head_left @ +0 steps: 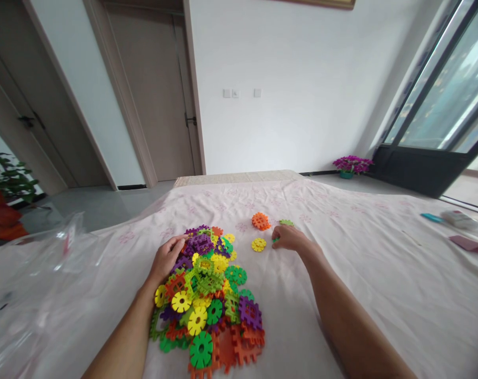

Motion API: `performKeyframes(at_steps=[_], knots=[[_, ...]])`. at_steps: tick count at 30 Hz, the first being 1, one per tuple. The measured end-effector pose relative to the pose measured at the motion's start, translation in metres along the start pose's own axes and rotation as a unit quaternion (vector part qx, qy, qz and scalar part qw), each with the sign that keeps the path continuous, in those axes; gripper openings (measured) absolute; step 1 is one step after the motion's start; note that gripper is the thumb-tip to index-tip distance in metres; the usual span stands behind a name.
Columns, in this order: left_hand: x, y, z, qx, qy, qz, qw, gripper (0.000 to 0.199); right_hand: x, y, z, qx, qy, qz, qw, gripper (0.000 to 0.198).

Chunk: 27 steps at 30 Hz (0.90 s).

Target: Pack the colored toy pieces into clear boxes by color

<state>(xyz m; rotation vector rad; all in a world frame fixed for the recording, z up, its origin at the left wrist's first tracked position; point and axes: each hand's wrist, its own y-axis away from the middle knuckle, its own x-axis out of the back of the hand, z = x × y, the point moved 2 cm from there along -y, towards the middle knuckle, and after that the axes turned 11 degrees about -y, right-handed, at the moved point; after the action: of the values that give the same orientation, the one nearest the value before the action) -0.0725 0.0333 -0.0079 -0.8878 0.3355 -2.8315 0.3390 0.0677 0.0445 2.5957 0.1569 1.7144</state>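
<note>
A heap of plastic interlocking pieces (207, 284) in purple, green, yellow and orange lies before me, mixing notched round discs with square lattice pieces. My left hand (170, 256) rests against the heap's upper left side, fingers stretched out beside a purple lattice piece (199, 244). To the right of the heap, my right hand (290, 238) is closed at the fingertips on a green disc (275, 240), mostly hidden by the fingers. Near it lie a yellow disc (258, 245), orange lattice pieces (260, 221) and a light green piece (286, 222) just beyond the hand.
A pale flowered cloth (365, 252) covers the surface, with wrinkles. Clear plastic wrapping (37, 284) lies on the left. At the far right are a white packet (459, 219), a blue item (431, 217) and a dull pink item (470, 244).
</note>
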Motion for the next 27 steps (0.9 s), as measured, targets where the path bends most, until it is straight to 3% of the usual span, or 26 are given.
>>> performKeyframes(at_steps=[7,10,12,15,22,27], knots=[[0.000,-0.001,0.000,0.004,0.005,0.005,1.000,0.048,0.004,0.001,0.009,-0.031,0.001,0.016,0.999,0.024],[0.001,-0.001,0.002,0.002,0.001,0.006,1.000,0.047,0.011,0.005,0.000,-0.017,0.004,0.045,0.999,0.026],[0.001,-0.001,0.002,-0.001,0.000,0.005,1.000,0.047,0.013,0.009,-0.014,0.033,-0.022,0.043,0.998,0.023],[0.001,0.000,0.003,-0.002,0.001,0.002,1.000,0.047,0.005,0.016,-0.046,0.132,-0.117,-0.021,0.984,0.017],[0.002,0.002,0.007,0.005,-0.004,0.003,1.000,0.047,-0.032,0.044,-0.118,0.354,-0.221,-0.163,0.894,0.029],[0.002,0.001,0.008,-0.003,-0.003,0.004,1.000,0.046,-0.043,0.061,-0.139,0.455,-0.198,-0.185,0.848,0.037]])
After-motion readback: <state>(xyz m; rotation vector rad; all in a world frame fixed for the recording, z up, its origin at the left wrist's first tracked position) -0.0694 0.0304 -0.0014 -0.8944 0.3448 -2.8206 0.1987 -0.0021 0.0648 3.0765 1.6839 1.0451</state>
